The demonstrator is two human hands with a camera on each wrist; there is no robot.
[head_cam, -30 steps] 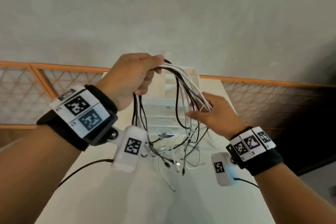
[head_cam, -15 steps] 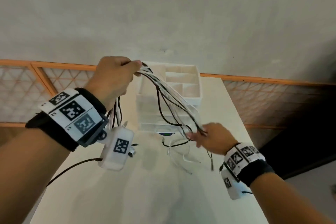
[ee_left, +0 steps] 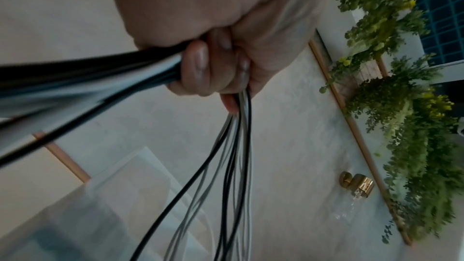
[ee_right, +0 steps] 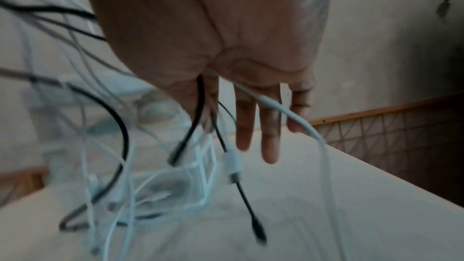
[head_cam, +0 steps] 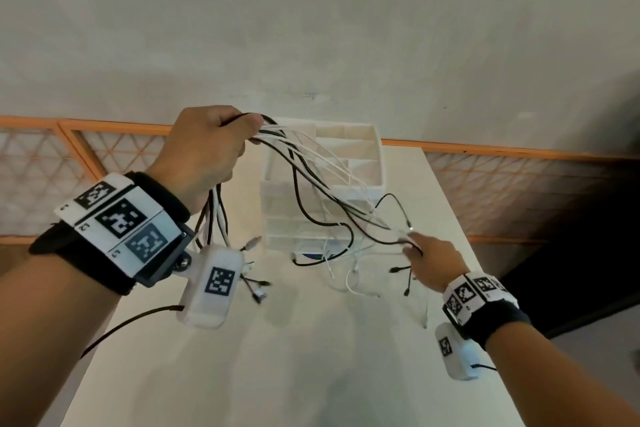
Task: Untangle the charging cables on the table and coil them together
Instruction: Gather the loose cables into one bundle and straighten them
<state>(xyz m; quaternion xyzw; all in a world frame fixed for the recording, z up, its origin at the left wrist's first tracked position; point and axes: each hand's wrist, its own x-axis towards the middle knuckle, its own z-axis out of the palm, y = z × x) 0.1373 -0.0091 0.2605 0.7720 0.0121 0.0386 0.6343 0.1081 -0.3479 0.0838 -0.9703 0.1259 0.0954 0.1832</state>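
Note:
A bundle of black and white charging cables [head_cam: 313,180] hangs from my left hand [head_cam: 211,149], which is raised and grips it in a fist [ee_left: 213,70]. One half drops under my left wrist [ee_left: 233,156]. The other half fans down and to the right, to my right hand [head_cam: 429,253]. That hand is low over the table with its fingers [ee_right: 270,142] straight. A white cable [ee_right: 311,128] lies across them and a black one [ee_right: 198,110] runs by the thumb. Loose plug ends [head_cam: 405,291] dangle and lie on the table below.
A white drawer organiser [head_cam: 367,149] stands at the back of the white table [head_cam: 311,374], right behind the cables. An orange lattice rail [head_cam: 519,152] runs behind the table. The table's right edge [head_cam: 460,236] lies close to my right hand.
My right hand has slid down and to the right along the strands, from just under my left hand to the loose ends near the table. The strands now fan out between the hands.

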